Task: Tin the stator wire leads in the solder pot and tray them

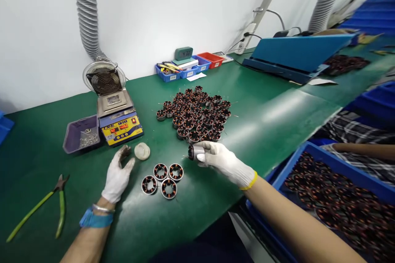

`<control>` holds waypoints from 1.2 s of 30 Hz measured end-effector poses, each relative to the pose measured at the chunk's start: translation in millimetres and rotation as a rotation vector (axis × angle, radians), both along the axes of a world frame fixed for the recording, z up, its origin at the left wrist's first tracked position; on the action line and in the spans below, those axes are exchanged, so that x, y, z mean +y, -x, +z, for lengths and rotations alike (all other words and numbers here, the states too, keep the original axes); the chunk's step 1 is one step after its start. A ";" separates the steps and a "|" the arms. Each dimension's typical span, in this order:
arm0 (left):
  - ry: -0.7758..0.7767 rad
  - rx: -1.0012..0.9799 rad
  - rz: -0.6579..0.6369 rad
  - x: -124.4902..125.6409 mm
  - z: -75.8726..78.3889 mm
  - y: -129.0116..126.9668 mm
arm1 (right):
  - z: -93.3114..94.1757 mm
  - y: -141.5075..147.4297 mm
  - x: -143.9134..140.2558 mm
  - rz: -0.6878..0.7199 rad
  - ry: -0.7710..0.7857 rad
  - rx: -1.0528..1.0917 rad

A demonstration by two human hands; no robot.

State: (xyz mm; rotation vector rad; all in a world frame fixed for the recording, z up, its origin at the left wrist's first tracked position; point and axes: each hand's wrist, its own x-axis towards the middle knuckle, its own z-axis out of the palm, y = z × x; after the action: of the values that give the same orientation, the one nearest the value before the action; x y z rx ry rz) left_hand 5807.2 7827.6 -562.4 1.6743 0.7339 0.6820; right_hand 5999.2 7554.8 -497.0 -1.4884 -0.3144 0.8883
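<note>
My right hand [220, 159], in a white glove with a yellow cuff edge, grips a motor stator [194, 153] on its side, its wound end facing left. Behind it spreads a cluster of wound stators [197, 115] with thin wire ends sticking out. Four more lie wound-end up in front, among them a near stator [168, 189]. My left hand [117, 176], also gloved, has its fingers apart and holds nothing. Just right of its fingertips sits a small off-white round dish or lump [142, 151]; I cannot tell which.
A yellow-and-blue solder pot [121, 129] with lit red digits stands behind my left hand, a purple tray [69, 139] beside it. Green-handled pliers [61, 207] lie at left. Small bins [168, 77] and a clock [184, 53] line the wall. At right, a blue crate [296, 154] holds stators near another person's arm [364, 151].
</note>
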 end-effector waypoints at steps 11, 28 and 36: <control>-0.021 0.025 0.018 -1.6 3.5 3.7 | -35.7 46.7 -14.9 0.106 0.401 -0.811; -0.004 -0.175 0.233 -16.4 22.4 13.7 | -35.1 -16.8 -18.0 -0.012 0.468 -1.593; 0.729 -0.066 -0.174 -100.8 68.9 37.6 | 37.6 81.4 27.2 0.367 -0.329 -1.469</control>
State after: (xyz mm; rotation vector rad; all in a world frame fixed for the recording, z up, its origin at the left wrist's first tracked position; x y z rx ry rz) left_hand 5769.6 7726.8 -493.6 1.0231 0.6724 0.2857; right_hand 5917.8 7582.0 -459.4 -1.5364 -1.7394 -0.1754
